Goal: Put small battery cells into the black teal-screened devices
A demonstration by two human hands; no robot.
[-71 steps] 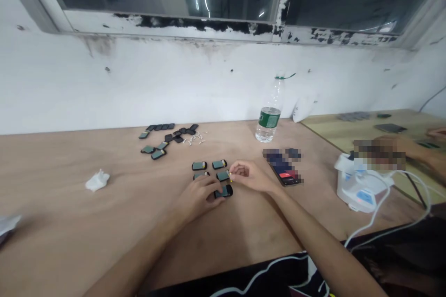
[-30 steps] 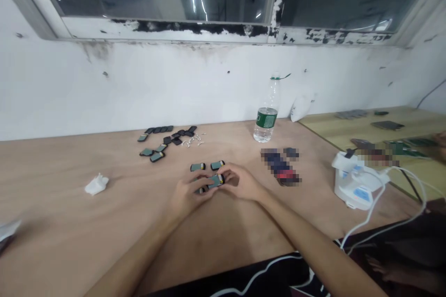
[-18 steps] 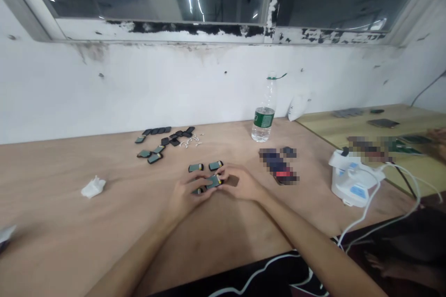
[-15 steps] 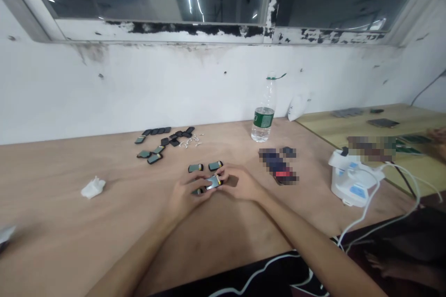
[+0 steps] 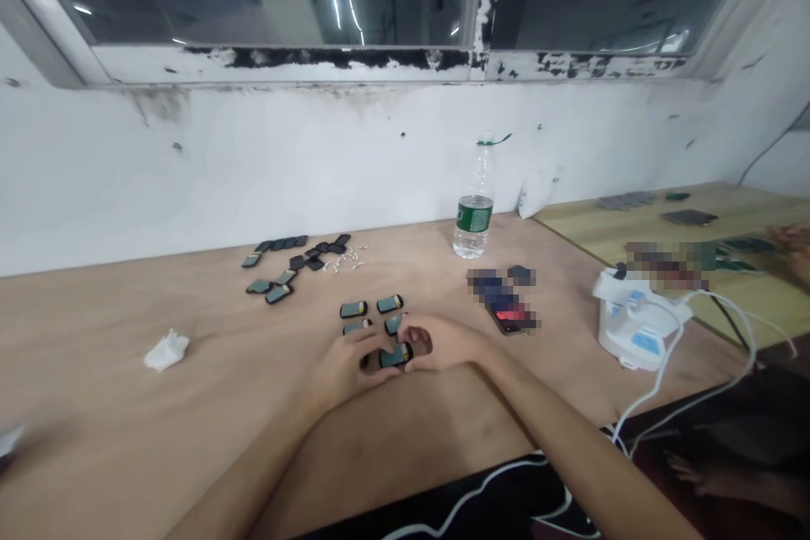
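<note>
Left hand [image 5: 345, 371] and right hand [image 5: 446, 342] pressed together, pinching a black-and-teal case [image 5: 396, 356] from either side, with bare wood between them and the near edge of the plywood table [image 5: 190, 456]. 4 matching cases [image 5: 390, 303] sat just beyond the fingers, and a looser cluster of dark cases [image 5: 297, 263] lay farther left. A crumpled tissue [image 5: 166, 351] lay well left of the hands.
</note>
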